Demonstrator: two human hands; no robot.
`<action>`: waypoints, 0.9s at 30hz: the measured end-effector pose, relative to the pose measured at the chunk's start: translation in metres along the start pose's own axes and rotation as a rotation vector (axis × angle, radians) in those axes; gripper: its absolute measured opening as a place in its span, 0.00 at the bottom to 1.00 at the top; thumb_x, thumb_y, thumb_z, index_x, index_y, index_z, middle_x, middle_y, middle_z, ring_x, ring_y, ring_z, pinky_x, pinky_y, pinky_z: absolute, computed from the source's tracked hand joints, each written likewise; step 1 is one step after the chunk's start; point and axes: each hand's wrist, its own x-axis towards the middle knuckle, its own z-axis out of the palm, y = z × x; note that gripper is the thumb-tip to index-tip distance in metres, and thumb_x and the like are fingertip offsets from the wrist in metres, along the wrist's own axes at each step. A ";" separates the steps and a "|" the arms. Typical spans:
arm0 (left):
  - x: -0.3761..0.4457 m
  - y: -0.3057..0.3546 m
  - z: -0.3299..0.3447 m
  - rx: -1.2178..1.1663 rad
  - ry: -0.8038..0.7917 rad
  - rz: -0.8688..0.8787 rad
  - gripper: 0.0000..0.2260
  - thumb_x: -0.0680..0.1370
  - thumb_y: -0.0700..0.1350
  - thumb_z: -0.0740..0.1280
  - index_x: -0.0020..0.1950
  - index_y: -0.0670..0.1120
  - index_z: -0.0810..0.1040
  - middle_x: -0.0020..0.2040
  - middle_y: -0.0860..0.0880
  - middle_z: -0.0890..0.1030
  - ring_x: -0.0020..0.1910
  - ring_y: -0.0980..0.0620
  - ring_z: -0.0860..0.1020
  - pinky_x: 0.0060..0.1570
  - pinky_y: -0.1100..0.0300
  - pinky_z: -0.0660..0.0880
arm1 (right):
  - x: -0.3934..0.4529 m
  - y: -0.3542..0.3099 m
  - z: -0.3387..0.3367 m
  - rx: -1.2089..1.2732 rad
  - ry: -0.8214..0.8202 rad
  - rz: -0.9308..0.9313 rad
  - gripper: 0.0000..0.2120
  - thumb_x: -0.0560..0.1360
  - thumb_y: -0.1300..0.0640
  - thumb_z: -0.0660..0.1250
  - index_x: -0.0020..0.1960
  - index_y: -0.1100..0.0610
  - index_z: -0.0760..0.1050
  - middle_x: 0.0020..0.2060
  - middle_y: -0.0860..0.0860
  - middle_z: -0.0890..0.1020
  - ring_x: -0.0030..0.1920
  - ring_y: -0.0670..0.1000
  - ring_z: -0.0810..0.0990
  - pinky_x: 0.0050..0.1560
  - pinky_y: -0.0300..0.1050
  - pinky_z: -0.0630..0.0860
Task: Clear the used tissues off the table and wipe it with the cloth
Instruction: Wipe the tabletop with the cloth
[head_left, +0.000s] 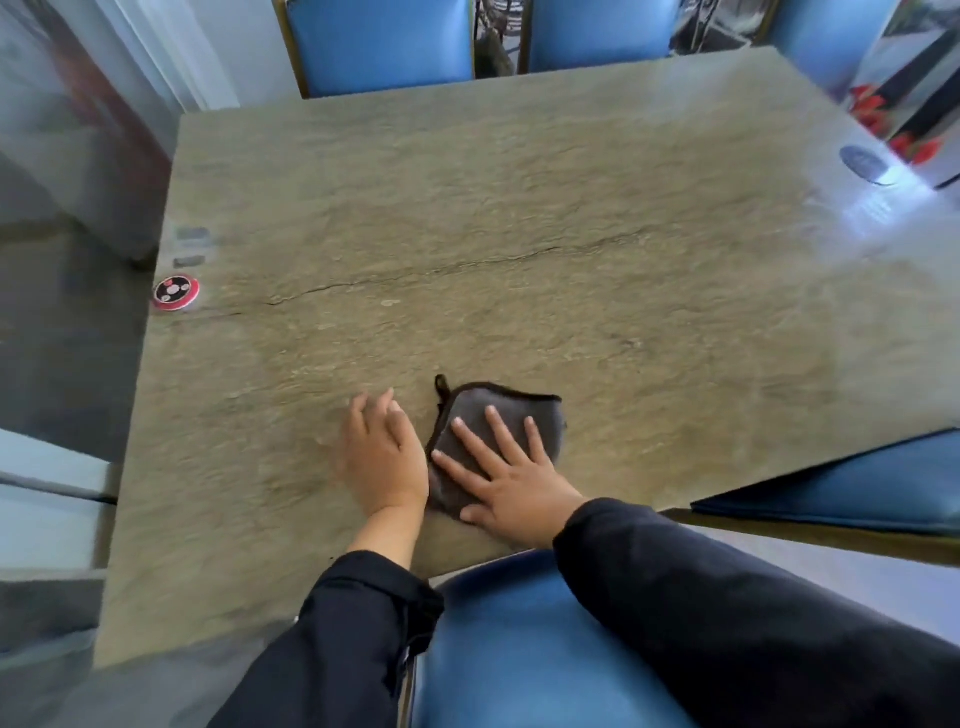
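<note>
A folded dark grey cloth (530, 415) with a small hanging loop lies on the stone-patterned table (493, 249), near its front edge. My right hand (506, 475) presses flat on the cloth with fingers spread. My left hand (382, 457) rests palm down on the bare table just left of the cloth, touching its edge, holding nothing. No tissues show on the table.
A round red and black call button (175, 292) sits at the table's left edge. A grey round disc (865, 163) lies at the far right. Blue chairs (382, 44) stand behind the table, one at the right (857, 488) and one in front (519, 649).
</note>
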 end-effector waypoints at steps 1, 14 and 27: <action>-0.002 0.010 0.004 -0.030 0.006 0.014 0.29 0.76 0.56 0.41 0.65 0.49 0.76 0.71 0.47 0.69 0.72 0.48 0.64 0.72 0.46 0.51 | -0.009 0.000 0.002 -0.042 -0.005 -0.117 0.32 0.76 0.38 0.48 0.75 0.41 0.37 0.77 0.49 0.38 0.72 0.61 0.30 0.68 0.73 0.40; -0.066 0.086 0.077 0.415 -0.526 0.607 0.23 0.81 0.57 0.46 0.77 0.60 0.46 0.78 0.56 0.42 0.77 0.53 0.39 0.67 0.37 0.31 | -0.122 0.134 -0.007 0.077 -0.322 0.380 0.48 0.72 0.38 0.65 0.69 0.38 0.25 0.70 0.44 0.24 0.70 0.54 0.23 0.72 0.67 0.40; -0.078 0.118 0.103 0.482 -0.436 0.468 0.22 0.81 0.55 0.49 0.75 0.62 0.52 0.78 0.56 0.47 0.77 0.47 0.41 0.69 0.31 0.37 | -0.105 0.165 0.000 0.239 -0.124 0.599 0.29 0.78 0.35 0.44 0.72 0.34 0.32 0.74 0.41 0.31 0.73 0.54 0.27 0.69 0.69 0.32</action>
